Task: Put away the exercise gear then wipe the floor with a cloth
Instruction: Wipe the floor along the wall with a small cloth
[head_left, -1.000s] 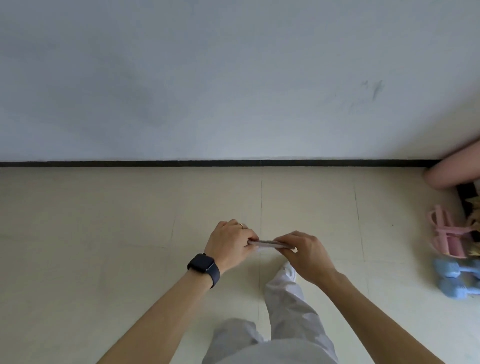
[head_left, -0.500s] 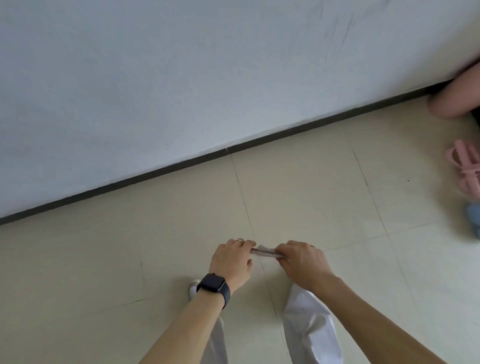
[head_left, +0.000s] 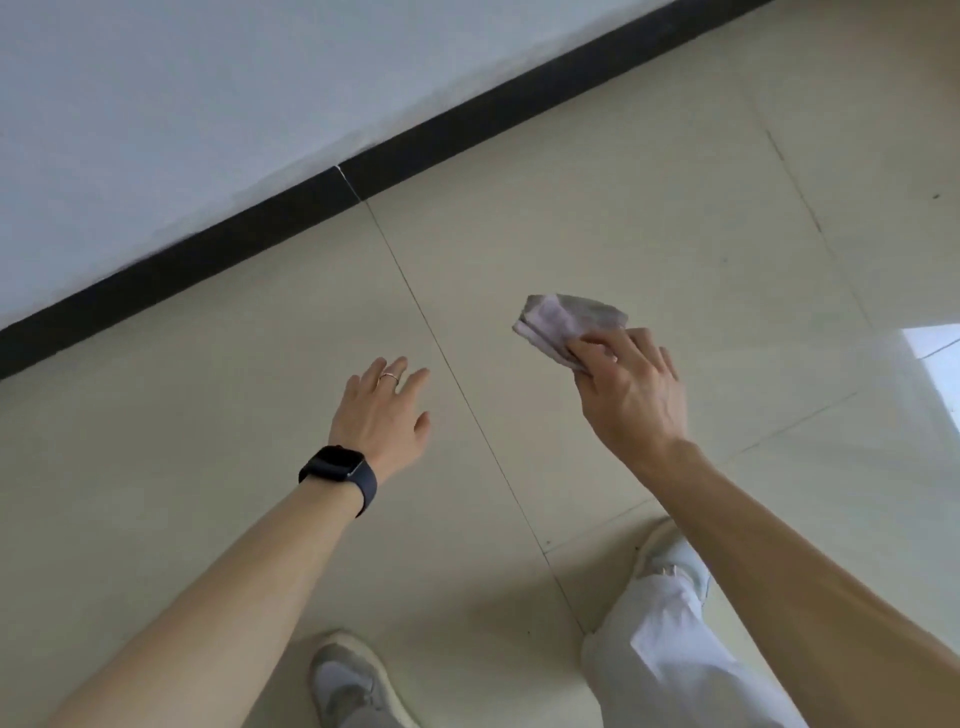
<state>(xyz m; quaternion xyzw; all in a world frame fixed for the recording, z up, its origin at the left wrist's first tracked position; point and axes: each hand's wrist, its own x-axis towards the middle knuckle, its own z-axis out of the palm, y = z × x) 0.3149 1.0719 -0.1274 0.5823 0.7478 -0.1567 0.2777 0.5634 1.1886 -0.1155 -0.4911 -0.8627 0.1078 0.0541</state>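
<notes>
The tiled floor (head_left: 649, 208) meets the wall (head_left: 156, 104) at a dark skirting board (head_left: 291, 218). No exercise gear shows here, so the step seems to be the wiping. The right hand (head_left: 631, 395) grasps a folded grey cloth (head_left: 566, 319), apparently lifted above the tiles. The left hand (head_left: 382, 415) is released, fingers spread, holding nothing. It is better to lay the cloth flat, press with the palm, and wipe in overlapping strokes from the skirting board backwards

Soft daylight, floor (head_left: 909, 415) glare, blur
</notes>
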